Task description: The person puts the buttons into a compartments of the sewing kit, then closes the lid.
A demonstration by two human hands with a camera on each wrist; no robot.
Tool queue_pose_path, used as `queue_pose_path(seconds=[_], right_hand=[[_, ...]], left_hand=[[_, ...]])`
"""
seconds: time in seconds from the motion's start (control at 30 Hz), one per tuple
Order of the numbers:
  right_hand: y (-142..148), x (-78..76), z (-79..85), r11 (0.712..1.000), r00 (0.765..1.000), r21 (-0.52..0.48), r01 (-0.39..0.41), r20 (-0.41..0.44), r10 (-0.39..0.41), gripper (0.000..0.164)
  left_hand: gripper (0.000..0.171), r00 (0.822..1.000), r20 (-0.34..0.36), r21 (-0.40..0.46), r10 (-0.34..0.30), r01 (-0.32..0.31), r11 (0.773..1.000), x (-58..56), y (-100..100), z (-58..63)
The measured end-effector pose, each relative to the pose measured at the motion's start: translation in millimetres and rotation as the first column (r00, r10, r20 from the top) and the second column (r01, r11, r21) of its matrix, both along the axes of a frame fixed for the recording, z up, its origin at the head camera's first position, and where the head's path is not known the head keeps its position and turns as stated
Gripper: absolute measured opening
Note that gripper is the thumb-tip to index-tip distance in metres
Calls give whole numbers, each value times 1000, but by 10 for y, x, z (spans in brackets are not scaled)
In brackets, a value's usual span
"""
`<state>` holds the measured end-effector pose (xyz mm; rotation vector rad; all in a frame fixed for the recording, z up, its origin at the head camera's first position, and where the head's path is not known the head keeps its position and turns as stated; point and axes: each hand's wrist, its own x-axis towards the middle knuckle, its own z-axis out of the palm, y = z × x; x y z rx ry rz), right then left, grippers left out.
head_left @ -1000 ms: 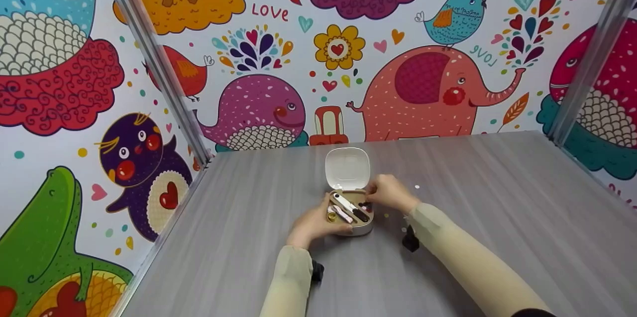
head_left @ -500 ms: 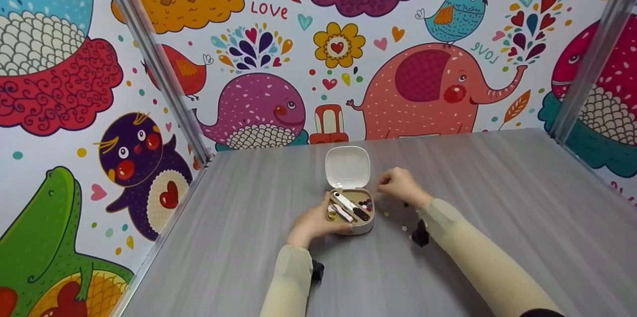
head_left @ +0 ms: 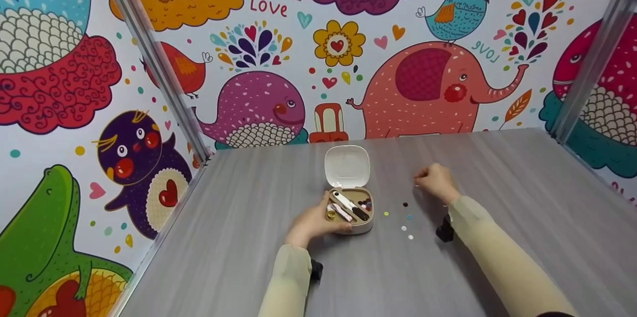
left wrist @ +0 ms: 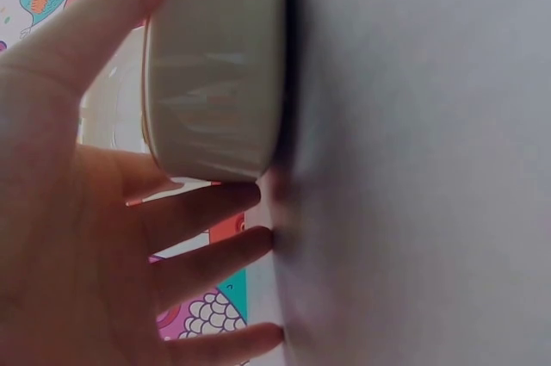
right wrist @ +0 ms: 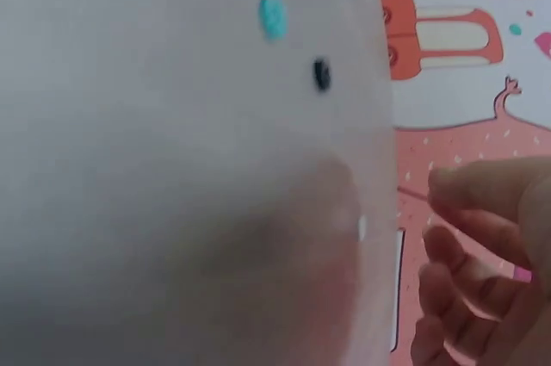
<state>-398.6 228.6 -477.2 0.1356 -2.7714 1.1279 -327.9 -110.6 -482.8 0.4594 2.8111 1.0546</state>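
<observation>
Left: your left hand [head_left: 311, 225] grips the open box [head_left: 361, 229] at its left side, thumb along the front, spread as wide as the box needs, likely to steady it on the grey table [head_left: 239, 207]. The other fingers fan toward the tabletop, perhaps as a brace.

Box: sits near mid-table, lid [head_left: 347, 165] raised behind, baring the compartments. Gold ring-like piece [head_left: 331, 215] left, then a pinkish tool [head_left: 342, 211] and a white-and-dark tool [head_left: 351, 205] lying slantwise, presumably to fit their slots. Small dark pieces [head_left: 366, 203] share the right-hand compartment.

Right of box: yellow disc [head_left: 386, 213], black disc [head_left: 405, 204], blue disc [head_left: 409, 217] and two white discs [head_left: 404, 228] lie apart, so each seems easy to pinch singly.

Far right: your right hand [head_left: 437, 182], fingers loosely bent, narrow gap, nothing visible between; a lone white disc [right wrist: 362, 228] lies just beside the fingertips, within reach.
</observation>
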Motion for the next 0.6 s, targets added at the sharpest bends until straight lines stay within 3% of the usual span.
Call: queue_pose_path(seconds=[0.3, 0.6], right_hand=[[34, 33, -83, 993, 995, 121, 9, 99, -21, 32], [28, 24, -96, 993, 990, 120, -17, 141, 0, 30]], left_hand=[[118, 1000, 4, 15, 2, -2, 1000, 19, 1, 14], [118, 1000, 6, 23, -2, 2, 1000, 2, 12, 16]])
